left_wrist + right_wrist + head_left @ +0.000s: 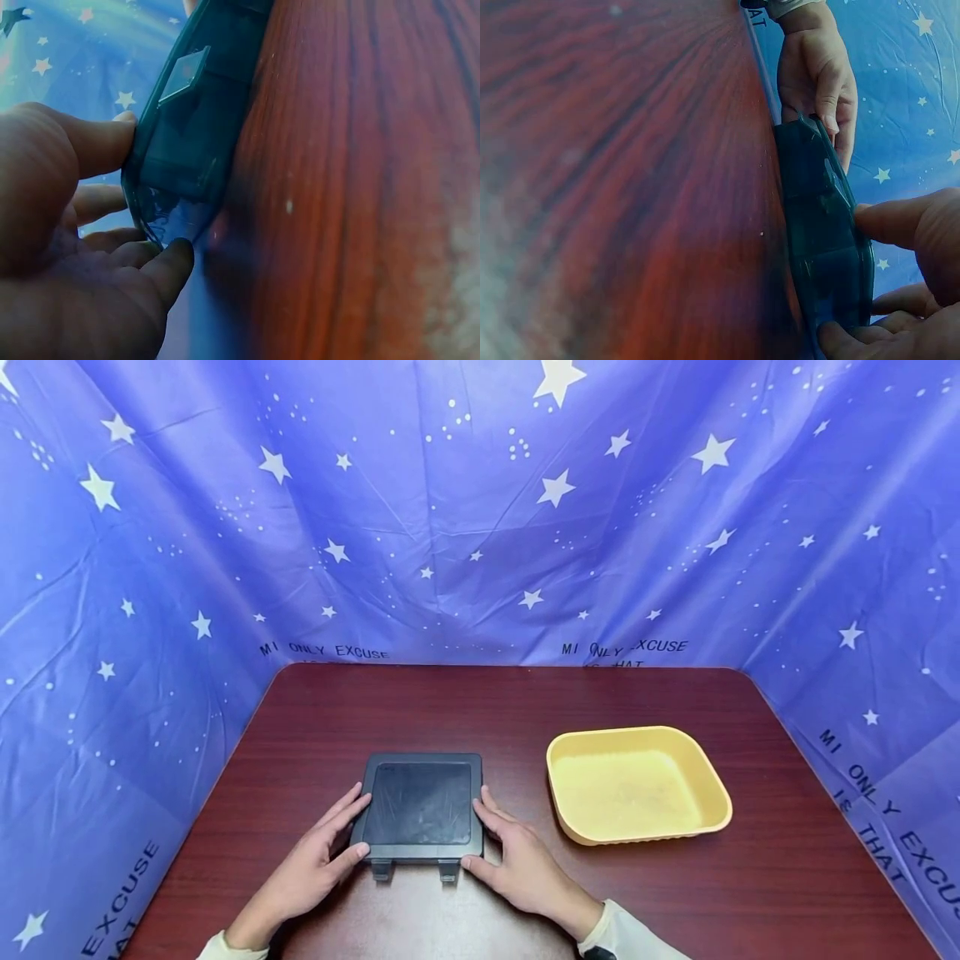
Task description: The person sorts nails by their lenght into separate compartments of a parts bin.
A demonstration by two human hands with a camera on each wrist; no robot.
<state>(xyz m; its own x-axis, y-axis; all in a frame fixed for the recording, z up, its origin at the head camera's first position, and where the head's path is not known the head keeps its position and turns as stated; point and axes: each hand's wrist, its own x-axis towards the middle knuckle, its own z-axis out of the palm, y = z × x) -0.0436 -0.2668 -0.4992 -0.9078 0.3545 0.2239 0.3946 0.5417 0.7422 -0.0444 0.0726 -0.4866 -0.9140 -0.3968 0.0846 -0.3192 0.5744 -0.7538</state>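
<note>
A dark, see-through plastic storage box (422,806) with a lid lies flat near the table's front, left of centre. Two clip latches (448,871) stick out from its front side. My left hand (311,867) grips the box's left end, thumb at the front lid corner and fingers along the side. On the opposite end, my right hand (527,868) holds it in the same way. In the left wrist view the little finger (177,262) reaches low on the box wall (187,142). Dividing walls show faintly through the box side (821,232) in the right wrist view.
A yellow plastic basin (637,781) stands to the right of the box, close to my right hand. The dark red wooden table (420,706) has rounded back corners. Blue star-patterned cloth (465,527) hangs behind it and along both sides.
</note>
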